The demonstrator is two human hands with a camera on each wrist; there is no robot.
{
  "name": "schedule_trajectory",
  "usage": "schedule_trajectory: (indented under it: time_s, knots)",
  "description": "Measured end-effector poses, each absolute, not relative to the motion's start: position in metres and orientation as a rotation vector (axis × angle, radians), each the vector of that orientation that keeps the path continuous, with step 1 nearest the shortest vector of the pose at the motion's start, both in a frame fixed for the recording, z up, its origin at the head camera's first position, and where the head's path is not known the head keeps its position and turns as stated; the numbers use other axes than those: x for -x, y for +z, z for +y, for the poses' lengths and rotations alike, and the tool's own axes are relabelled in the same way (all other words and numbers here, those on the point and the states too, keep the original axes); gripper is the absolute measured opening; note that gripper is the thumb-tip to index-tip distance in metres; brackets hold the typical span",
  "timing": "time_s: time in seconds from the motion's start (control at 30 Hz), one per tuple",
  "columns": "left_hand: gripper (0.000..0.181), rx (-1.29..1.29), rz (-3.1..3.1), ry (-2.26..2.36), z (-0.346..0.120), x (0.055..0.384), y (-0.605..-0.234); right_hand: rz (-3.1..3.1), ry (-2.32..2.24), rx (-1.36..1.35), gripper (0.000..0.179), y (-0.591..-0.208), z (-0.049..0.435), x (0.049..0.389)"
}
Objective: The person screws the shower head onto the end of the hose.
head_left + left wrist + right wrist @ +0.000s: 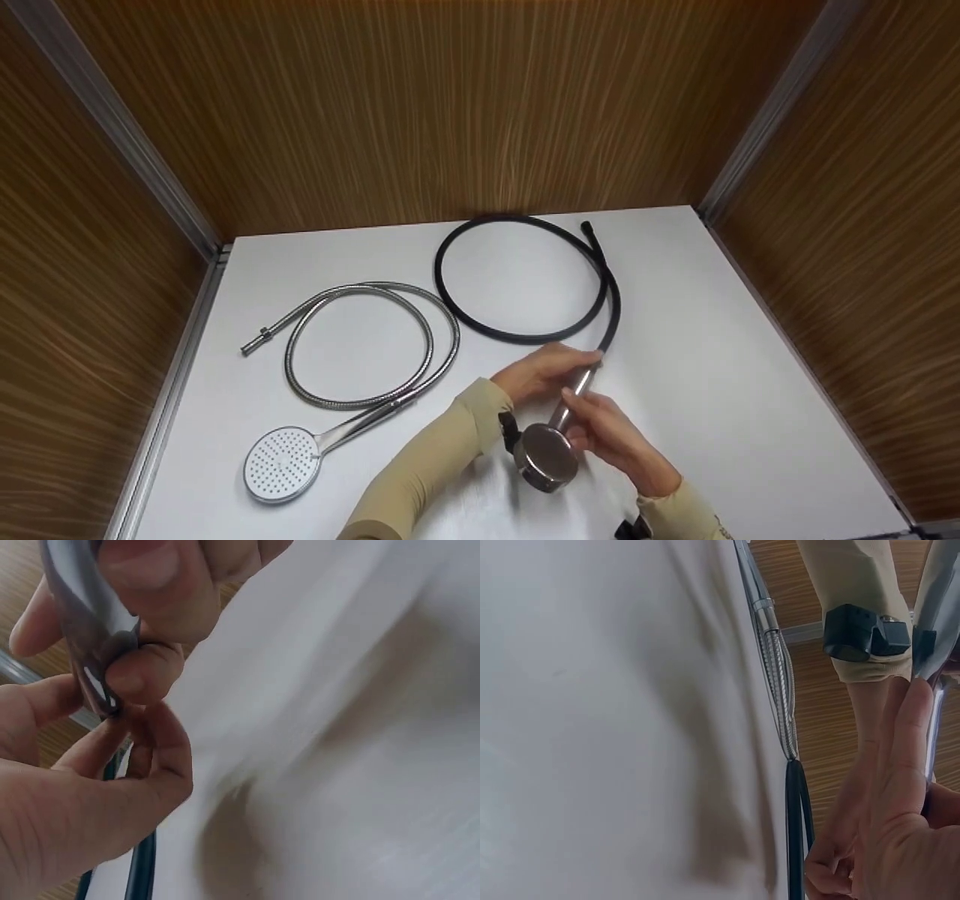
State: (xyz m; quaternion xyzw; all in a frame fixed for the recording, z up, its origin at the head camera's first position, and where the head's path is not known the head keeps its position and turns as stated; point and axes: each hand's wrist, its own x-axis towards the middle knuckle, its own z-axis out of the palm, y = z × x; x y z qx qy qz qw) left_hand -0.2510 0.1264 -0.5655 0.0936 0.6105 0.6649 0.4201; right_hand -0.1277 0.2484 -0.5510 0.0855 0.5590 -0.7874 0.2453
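Note:
My right hand [607, 433] grips the handle of a dark, shiny shower head [547, 456], whose round head hangs toward me near the front of the table. At the handle's far end, my left hand [541, 371] pinches the end of a black shower hose [616, 300] with thumb and fingers. The left wrist view shows those fingertips right at the tip of the handle [86, 622], where hose and handle meet; the joint itself is mostly covered. Beyond the hands the hose loops on the white table, its other end [587, 228] lying at the back.
On the left of the white table [750, 420] lies a chrome shower head [281, 465] with its spray face up, joined to a coiled silver metal hose [334, 406]. Wood-grain panels [450, 112] enclose the back and both sides.

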Motion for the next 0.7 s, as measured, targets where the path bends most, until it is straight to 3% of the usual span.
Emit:
schedule_trajectory:
  time_s: [0.3, 0.43, 0.6, 0.7]
  knots:
    - [0.02, -0.078, 1.75, 1.711, 0.132, 0.2494, -0.5663, 1.532, -2.147, -0.276, 0.022, -0.5519, 0.251, 0.1283]
    - [0.016, -0.137, 1.71, 1.713, 0.1291, 0.2486, -0.5674, 1.525, -2.152, -0.261, 0.021, -0.5513, 0.2512, 0.1288]
    - [0.034, -0.248, 1.684, 1.62, 0.1224, 0.2456, -0.5639, 1.532, -2.142, -0.235, 0.023, -0.5508, 0.248, 0.1294]
    - [0.027, -0.224, 1.683, 1.598, 0.1231, 0.2464, -0.5608, 1.542, -2.138, -0.238, 0.021, -0.5516, 0.2468, 0.1286]
